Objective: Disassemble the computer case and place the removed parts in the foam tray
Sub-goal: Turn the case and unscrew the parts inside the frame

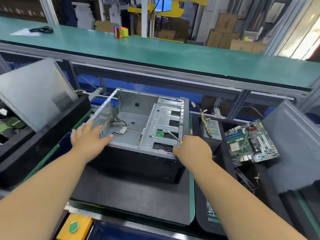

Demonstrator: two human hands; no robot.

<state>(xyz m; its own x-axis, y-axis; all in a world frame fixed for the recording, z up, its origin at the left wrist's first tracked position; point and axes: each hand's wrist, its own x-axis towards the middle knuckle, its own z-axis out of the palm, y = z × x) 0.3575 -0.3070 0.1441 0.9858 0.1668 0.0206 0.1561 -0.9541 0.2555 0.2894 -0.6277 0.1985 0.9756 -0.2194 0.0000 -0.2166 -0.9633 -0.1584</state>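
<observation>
Fingers of the left hand (88,137) lie flat and spread on the computer case (138,129); right hand (192,149) grips a screwdriver (173,136). Motherboard (251,141) sits in the foam tray (225,170), right of the case.

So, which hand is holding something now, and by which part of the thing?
The right hand grips a metal-shafted screwdriver by its handle end. The left hand lies flat on the rear edge of the open grey metal computer case, gripping nothing.
</observation>
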